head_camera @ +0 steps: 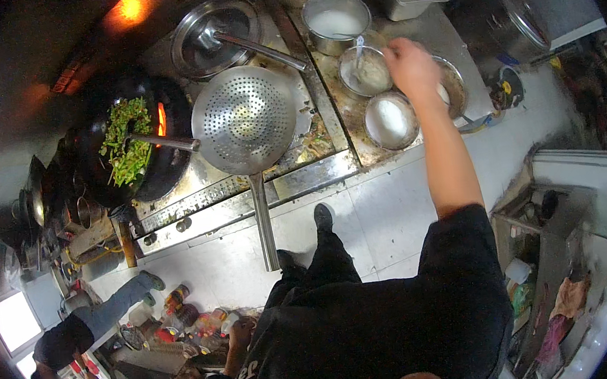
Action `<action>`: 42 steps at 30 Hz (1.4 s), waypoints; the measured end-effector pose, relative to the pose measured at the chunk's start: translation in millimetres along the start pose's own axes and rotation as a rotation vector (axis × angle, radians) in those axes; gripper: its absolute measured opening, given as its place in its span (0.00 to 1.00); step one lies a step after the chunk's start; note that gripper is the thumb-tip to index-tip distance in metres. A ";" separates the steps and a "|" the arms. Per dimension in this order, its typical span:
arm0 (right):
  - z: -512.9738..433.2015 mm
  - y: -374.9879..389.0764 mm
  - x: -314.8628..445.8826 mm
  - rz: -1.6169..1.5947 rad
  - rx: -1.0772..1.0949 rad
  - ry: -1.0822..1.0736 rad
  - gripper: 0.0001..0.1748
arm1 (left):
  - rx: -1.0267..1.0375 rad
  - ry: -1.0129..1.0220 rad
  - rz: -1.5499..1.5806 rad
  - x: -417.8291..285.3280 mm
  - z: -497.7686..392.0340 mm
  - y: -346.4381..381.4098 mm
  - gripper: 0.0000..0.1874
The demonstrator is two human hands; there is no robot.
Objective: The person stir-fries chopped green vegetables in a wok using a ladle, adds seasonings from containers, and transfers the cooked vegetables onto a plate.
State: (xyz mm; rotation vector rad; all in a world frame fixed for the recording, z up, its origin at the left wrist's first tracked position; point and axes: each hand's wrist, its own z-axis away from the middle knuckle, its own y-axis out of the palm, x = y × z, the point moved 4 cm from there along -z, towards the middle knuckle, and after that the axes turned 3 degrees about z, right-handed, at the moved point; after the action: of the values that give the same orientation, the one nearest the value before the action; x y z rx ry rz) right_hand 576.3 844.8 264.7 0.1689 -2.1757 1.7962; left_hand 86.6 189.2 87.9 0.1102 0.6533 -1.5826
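Note:
My right hand [415, 66] is over the steel bowls at the right, beside a bowl of pale powder [372, 74] with a spoon in it. Its fingers are bent together and blurred; I cannot tell whether they hold anything. Nearer me is a bowl of white granules [391, 119]; another bowl [456, 82] is partly under my wrist. My left hand [241, 332] is low beside my torso, partly hidden. Chopped green vegetables [130, 152] lie in a black wok [97, 180], with a metal ladle handle [168, 141] across them. A perforated steel strainer [243, 121] lies right of the wok.
Flame [161, 120] shows beside the wok. A ladle [261, 49] rests in a round steel pan [178, 50] behind the strainer. A pot of white contents [336, 22] stands farther back. Bottles [176, 297] are at lower left; another person [69, 336] bends over beyond them.

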 end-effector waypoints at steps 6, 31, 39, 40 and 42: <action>96.1 -57.3 -123.5 0.190 -0.198 0.386 0.19 | 0.014 -0.050 -0.096 27.3 -30.1 -9.7 0.11; 148.4 -58.1 -86.3 -0.273 -0.094 -0.112 0.08 | 0.045 -0.047 0.083 -22.4 -66.4 -27.8 0.17; 167.7 -8.7 -90.5 -0.347 -0.013 0.016 0.10 | 0.094 -0.040 0.250 -44.6 -76.7 -40.2 0.16; 169.7 -6.9 -92.1 -0.353 0.007 0.049 0.11 | 0.060 -0.052 0.210 -45.6 -74.6 -37.2 0.16; 173.8 16.2 -112.1 -0.570 0.043 0.164 0.12 | -0.006 -0.071 0.123 -52.4 -67.3 -31.1 0.15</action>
State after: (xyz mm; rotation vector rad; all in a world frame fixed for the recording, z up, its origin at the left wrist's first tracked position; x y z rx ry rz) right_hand 648.9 667.0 186.2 0.5671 -1.7425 1.4684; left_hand 43.9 266.3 65.9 0.0876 0.5847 -1.4597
